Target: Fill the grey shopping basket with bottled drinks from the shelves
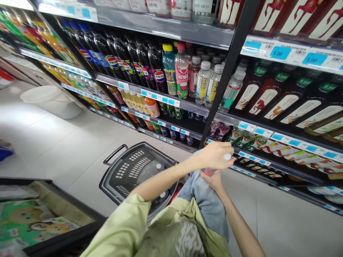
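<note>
My left hand [218, 156] is closed around the upper part of a bottle, whose white cap [227, 157] pokes out of the fist. Just below, my right hand [215, 180] grips the lower part of the same bottle, where a bit of pink shows between the two hands. Most of the bottle is hidden by my fingers. Both hands are in front of my jeans, near the shelf's lower levels. To the left on the floor stands a black shopping basket [136, 152]; a few bottles with white caps [158, 166] lie in it.
Shelves with blue price tags [160, 98] run across the front, holding cola bottles [160, 76], soda water bottles [203, 84] and dark tea bottles [268, 98]. A white tub [64, 103] sits on the tiled floor at left. A dark-edged display bin [88, 210] is at lower left.
</note>
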Tool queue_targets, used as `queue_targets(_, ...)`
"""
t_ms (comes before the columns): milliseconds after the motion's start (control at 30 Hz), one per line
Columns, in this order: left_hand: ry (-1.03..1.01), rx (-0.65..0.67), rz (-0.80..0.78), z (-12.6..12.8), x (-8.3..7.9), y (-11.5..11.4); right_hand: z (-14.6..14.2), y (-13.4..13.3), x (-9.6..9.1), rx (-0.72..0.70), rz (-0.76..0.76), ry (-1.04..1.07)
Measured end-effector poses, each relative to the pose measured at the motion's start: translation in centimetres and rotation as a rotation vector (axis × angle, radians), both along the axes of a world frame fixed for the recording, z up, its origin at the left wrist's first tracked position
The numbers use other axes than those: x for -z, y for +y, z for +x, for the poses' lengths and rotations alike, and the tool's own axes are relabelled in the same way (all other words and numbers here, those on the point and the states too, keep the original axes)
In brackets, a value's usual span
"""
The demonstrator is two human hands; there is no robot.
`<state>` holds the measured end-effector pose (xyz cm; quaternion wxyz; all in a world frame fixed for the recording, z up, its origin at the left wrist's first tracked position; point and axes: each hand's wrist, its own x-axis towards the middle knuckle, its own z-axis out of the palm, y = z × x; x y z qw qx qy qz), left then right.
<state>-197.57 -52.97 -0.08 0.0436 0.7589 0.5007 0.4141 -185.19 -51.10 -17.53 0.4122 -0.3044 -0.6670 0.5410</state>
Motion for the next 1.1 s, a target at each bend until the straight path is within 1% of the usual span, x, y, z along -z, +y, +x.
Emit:
queue_targets(33, -0.127, -0.021, -0.029, 0.6, 0.7, 0.6, 0.2, 0.0, -0.2, 0.01, 0.013, 0.021)
queue_targets(100, -0.409, -0.049, -0.12, 1.3, 1.8, 1.9, 0.5, -0.1, -0.6, -0.017, 0.002, 0.06)
queue_targets(167, -0.66, -0.031, -0.249, 1.6, 2.9, 3.3, 0.7, -0.1, -0.9, -0.079, -0.066, 0.086)
queue_targets(233, -0.844, 0.006, -0.35, 1.7, 4.0, 4.4, 1.0, -0.1, -0.8, -0.14, -0.169, 0.119)
queue_targets(300, -0.951, 0.003, -0.372, 1.7, 5.0, 5.0, 1.3, 0.0, -0.5, -0.17, -0.252, 0.165)
queue_targets(400, -1.015, -0.018, -0.332, 1.5, 6.2, 5.3, 1.5, 0.2, 0.0, -0.183, -0.298, 0.188)
queue_targets(533, -1.126, 0.045, -0.297, 0.8, 7.0, 4.9, 1.5, 0.1, 0.0, -0.197, -0.314, 0.158)
queue_targets(700, -1.201, 0.06, -0.301, -0.1, 7.5, 4.9, 1.3, 0.0, -0.4, -0.196, -0.301, 0.139)
queue_targets(933, -1.16, 0.027, -0.287, -0.4, 8.1, 5.2, 1.4, 0.0, -0.5, -0.196, -0.34, 0.121)
queue_targets(1100, -1.171, 0.018, -0.286, -0.5, 8.2, 5.0, 1.2, -0.2, -1.0, -0.181, -0.324, 0.129)
